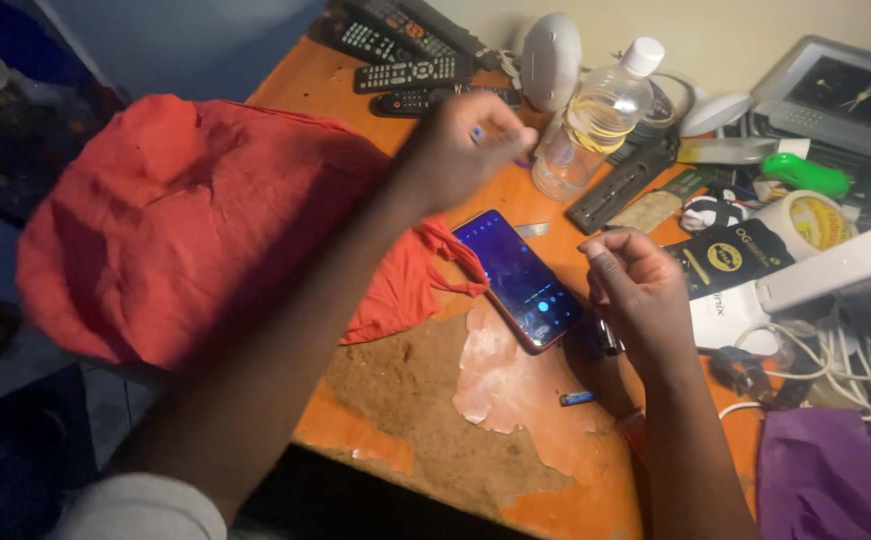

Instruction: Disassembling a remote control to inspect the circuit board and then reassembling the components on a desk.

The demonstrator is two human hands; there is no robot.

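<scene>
My left hand [456,150] hovers above the orange table [301,85], its fingers pinched on a small blue-tipped object near the remotes. My right hand [636,290] is curled shut over a small metallic object at the right edge of a smartphone [519,280]. The phone lies face up with its screen lit blue, between my two hands. A small blue cylinder [577,398] lies on the worn tabletop below my right hand.
A red cloth [176,220] covers the table's left side. Several remotes [406,60] lie at the back. A clear plastic bottle [594,120], a white lamp [826,265], cables [836,355], a black packet [731,255] and a purple cloth [821,475] crowd the right.
</scene>
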